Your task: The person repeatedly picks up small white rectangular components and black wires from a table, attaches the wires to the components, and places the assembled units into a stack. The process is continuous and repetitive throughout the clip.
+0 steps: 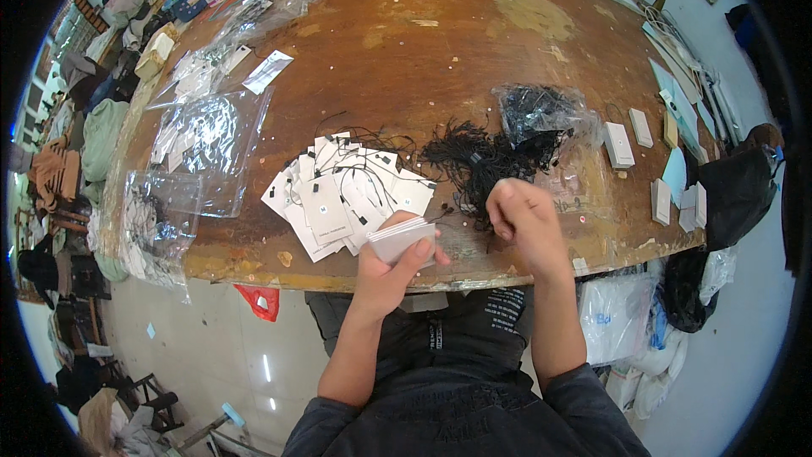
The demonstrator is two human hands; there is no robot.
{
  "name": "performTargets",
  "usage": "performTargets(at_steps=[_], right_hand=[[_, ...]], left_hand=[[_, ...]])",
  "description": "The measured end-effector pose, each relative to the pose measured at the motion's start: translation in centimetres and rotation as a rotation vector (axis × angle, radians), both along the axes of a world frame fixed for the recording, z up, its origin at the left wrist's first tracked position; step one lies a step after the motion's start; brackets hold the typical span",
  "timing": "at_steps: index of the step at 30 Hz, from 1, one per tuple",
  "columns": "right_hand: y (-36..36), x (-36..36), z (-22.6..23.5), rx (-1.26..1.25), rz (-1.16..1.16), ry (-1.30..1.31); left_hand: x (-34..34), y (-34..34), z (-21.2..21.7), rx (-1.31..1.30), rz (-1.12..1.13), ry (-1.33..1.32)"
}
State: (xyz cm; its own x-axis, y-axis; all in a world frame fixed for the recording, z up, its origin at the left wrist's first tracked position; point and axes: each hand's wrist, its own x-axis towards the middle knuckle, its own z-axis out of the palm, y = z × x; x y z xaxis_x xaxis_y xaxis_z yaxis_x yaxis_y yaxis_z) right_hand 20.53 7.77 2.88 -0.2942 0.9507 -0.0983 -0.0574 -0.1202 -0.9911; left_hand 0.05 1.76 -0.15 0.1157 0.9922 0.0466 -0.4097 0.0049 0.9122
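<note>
My left hand (392,267) grips a small stack of white paper tags (399,237) at the near edge of the worn wooden table (423,42). My right hand (522,218) is closed, its fingers pinching at a tangle of black strings (474,159) that lies just beyond it. A thin black string runs between the stack and my right hand. To the left of the stack lies a fanned pile of white tags with strings attached (342,190). Behind the loose strings sits a clear bag of more black strings (541,114).
Clear plastic bags (207,131) with white tags lie on the table's left part, one hanging over the edge (156,228). Small white boxes (619,144) and paper pieces line the right edge. Heaps of cloth (101,140) lie on the floor at left, plastic bags (617,317) at right.
</note>
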Motion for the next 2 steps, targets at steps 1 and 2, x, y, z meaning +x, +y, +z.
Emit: performTargets(at_steps=[1,2], right_hand=[[0.24,-0.15,-0.6,0.251,-0.015,-0.265],[0.5,-0.41,-1.33,0.514,-0.019,-0.514]], left_hand=[[-0.42,-0.05,-0.03,0.015,0.01,-0.013],[-1.01,-0.12,-0.09,0.009,-0.05,-0.008]])
